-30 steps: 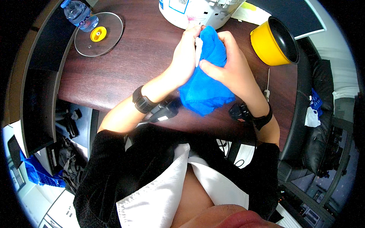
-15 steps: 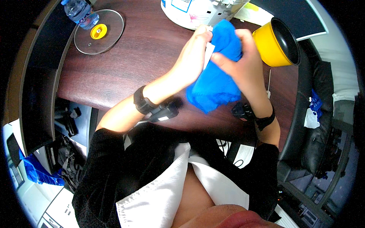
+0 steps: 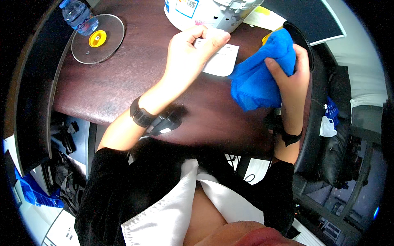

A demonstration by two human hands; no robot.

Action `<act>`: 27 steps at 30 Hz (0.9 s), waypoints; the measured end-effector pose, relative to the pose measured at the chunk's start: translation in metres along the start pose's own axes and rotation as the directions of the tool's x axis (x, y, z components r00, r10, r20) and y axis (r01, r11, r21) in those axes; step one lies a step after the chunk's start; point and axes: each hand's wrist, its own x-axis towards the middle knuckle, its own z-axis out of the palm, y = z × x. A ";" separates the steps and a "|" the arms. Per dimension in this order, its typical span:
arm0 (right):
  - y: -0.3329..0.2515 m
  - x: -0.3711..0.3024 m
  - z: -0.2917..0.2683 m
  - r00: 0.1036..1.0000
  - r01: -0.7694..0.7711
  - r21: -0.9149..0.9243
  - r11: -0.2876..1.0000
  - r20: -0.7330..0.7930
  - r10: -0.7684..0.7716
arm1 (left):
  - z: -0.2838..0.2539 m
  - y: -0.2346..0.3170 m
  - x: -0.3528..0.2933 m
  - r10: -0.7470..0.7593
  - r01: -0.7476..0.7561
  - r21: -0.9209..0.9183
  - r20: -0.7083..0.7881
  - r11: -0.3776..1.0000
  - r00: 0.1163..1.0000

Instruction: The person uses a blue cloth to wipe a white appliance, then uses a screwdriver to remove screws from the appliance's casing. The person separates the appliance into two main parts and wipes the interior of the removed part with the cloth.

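My left hand (image 3: 186, 55) is closed on a flat white piece with rounded corners (image 3: 223, 61), held above the brown table between thumb and fingers. Its kind does not show, and part of it is hidden by the hand. A bunched blue cloth (image 3: 262, 74) hangs from my right hand (image 3: 296, 76), whose thumb and fingers grip its right side. Behind that cloth stands a yellow pot with a black rim (image 3: 308, 41), largely covered from sight. Just beyond my left hand is a white appliance (image 3: 205, 16) with printed decoration.
A round glass lid with a yellow knob (image 3: 97, 39) lies at the far left of the table (image 3: 135, 69), overlapping a clear water bottle (image 3: 77, 18). A dark panel with a white edge (image 3: 303, 20) is at the far right. Beside the table's right edge stands black padded seating (image 3: 330, 156).
The blue cloth has come away from the white piece and moved right with my right hand, now in front of the pot. The white piece, earlier mostly wrapped, is exposed in my left hand.
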 end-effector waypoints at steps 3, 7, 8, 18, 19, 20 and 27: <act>-0.007 -0.005 0.009 0.997 0.029 0.031 0.999 0.069 -0.031 | 0.004 0.002 -0.002 0.072 -0.071 0.060 -0.028 0.996 0.997; -0.006 -0.004 0.031 0.989 0.091 0.059 0.994 0.108 -0.097 | 0.005 -0.002 -0.005 0.120 -0.120 0.135 0.009 0.983 0.993; -0.005 -0.003 0.036 0.988 0.091 0.028 0.995 0.121 -0.094 | 0.004 -0.002 -0.006 0.128 -0.131 0.177 0.026 0.976 0.991; 0.016 0.014 0.046 0.987 0.162 -0.160 0.974 0.018 -0.161 | 0.009 0.001 -0.012 -0.060 0.060 -0.017 0.029 0.998 0.998; 0.030 0.021 0.043 0.979 0.194 -0.195 0.961 -0.018 -0.201 | 0.008 0.005 -0.013 -0.037 0.036 0.014 0.062 0.999 0.997; 0.040 0.023 0.038 0.978 0.195 -0.226 0.954 -0.029 -0.207 | 0.006 0.009 -0.012 -0.006 0.005 0.045 0.034 0.999 0.999; 0.032 0.017 -0.012 0.993 -0.117 0.051 0.992 0.012 0.116 | -0.005 0.002 0.001 0.024 -0.022 0.033 -0.045 0.999 0.999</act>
